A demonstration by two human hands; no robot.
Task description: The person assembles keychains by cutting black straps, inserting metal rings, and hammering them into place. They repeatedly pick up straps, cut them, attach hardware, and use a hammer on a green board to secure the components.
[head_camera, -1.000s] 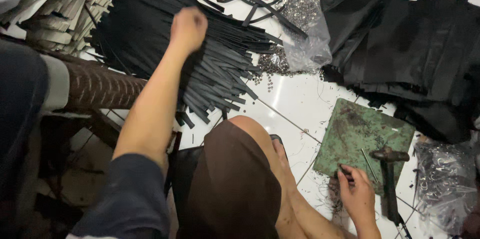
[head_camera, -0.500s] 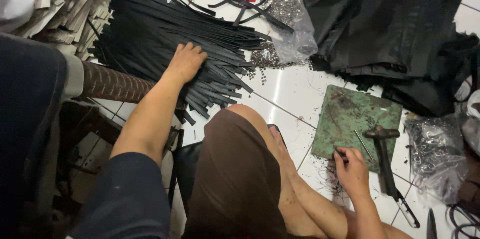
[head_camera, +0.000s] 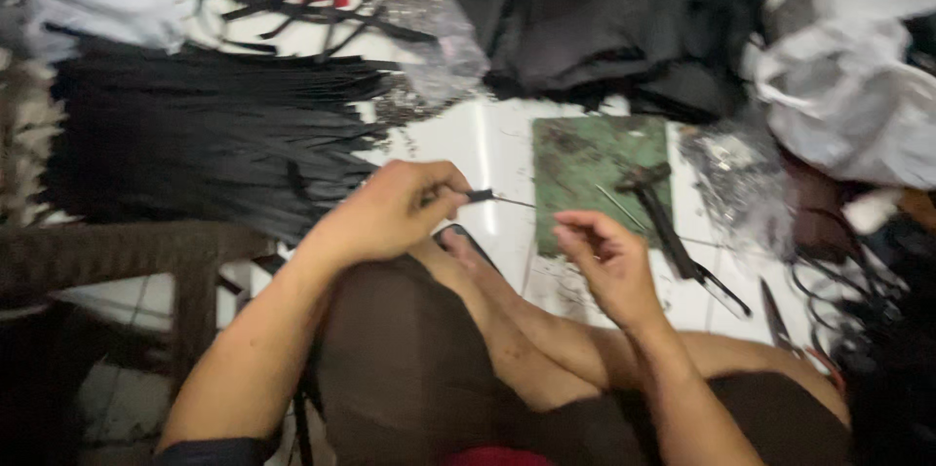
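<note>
Pinching a thin black strip (head_camera: pixel 480 196) by one end, left hand (head_camera: pixel 390 211) holds it above the white tiled floor (head_camera: pixel 492 149). Right hand (head_camera: pixel 606 256) fingertips closed, contents unclear, near the green metal plate (head_camera: pixel 595 159), beside a hammer (head_camera: pixel 655 208). Black strip pile (head_camera: pixel 205 135) lies left.

Bare white floor (head_camera: pixel 492 149) lies open between the black strip pile (head_camera: pixel 205 139) and green mat (head_camera: pixel 600 169), cloth heap (head_camera: pixel 595 18) beyond.

Pile of black strips (head_camera: pixel 205 135), black cloth (head_camera: pixel 604 18), white bags (head_camera: pixel 858 96), scissors (head_camera: pixel 780 320), wicker stool (head_camera: pixel 117 261).
</note>
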